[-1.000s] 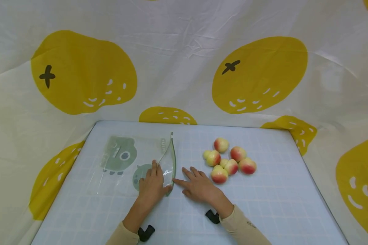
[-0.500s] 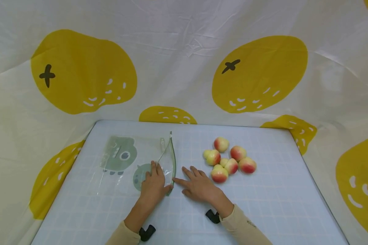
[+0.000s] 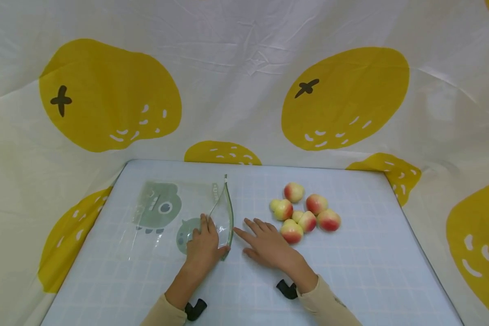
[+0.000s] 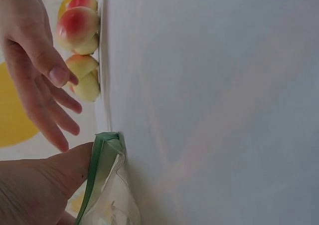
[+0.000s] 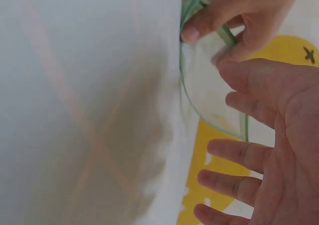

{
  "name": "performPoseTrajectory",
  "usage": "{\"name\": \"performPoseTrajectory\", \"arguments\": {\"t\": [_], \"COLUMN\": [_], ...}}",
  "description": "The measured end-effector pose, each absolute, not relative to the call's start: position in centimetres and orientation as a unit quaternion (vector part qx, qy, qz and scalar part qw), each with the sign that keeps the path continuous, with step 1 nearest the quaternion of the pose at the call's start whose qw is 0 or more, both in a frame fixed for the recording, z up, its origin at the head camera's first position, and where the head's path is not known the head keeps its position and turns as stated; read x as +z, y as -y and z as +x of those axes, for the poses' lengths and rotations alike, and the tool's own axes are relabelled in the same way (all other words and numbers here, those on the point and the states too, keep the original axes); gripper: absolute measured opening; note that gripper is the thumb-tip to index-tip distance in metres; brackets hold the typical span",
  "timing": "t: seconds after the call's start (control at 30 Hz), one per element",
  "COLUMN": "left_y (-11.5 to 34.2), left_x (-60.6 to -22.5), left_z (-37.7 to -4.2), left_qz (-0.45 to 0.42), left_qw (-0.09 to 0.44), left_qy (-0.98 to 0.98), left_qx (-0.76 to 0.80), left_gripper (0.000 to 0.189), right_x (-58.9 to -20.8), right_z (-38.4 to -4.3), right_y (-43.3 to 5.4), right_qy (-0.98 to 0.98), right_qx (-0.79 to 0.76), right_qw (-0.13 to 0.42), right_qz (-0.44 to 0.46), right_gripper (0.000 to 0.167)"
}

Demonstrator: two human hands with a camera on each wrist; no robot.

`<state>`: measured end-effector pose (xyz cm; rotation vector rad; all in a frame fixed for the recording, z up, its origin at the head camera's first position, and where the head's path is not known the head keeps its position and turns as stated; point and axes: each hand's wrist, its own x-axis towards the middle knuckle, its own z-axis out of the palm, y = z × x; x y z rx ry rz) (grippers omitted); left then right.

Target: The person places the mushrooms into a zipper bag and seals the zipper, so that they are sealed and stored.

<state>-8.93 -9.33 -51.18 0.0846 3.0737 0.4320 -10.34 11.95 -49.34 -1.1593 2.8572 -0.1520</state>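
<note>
Wearing beige sleeves (image 3: 328,307), showing a small dark marking (image 3: 340,302) on the right one, bearing bent black pieces (image 3: 196,310) beside the cuffs (image 3: 313,290), leaving both hands (image 3: 203,246) bare.

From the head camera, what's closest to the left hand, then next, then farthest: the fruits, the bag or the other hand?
1. The bag: touching the left hand.
2. The right hand: just to its right.
3. The fruits: farther right, past the right hand.

Person's two forearms (image 3: 179,289) angled inward, left grip (image 3: 203,240) palm down with thumb (image 3: 224,250) stretched sideways, right grip (image 3: 270,244) apart, fingers (image 5: 232,183) loosely spread.
</note>
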Motion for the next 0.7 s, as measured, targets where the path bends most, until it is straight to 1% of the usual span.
{"name": "performPoseTrajectory", "arguments": {"t": [0.3,0.53,0.7], "left_y": [9.2,9.3,9.4], "left_x": [-51.1,-50.9,-50.9], "left_z": [-9.0,-9.0,-9.0], "left_qz": [0.019,0.021,0.023], "left_qw": [0.019,0.022,0.021], "left_qy": [-0.99,-0.988,-0.988], "left_qx": [0.14,0.149,0.153], "left_gripper": [0.109,0.108,0.108], "right_x": [-47.9,-46.7,-46.3], "right_z": [-10.8,-11.3,-11.5], "right_y": [-13.5,-15.9,-17.3], "right_qy": [-0.924,-0.912,-0.915], "right_qx": [-0.125,-0.171,-0.184], "right_qw": [-0.031,-0.102,-0.113], "right_qz": [-0.36,-0.357,-0.341], "right_gripper": [0.062,0.065,0.07]}}
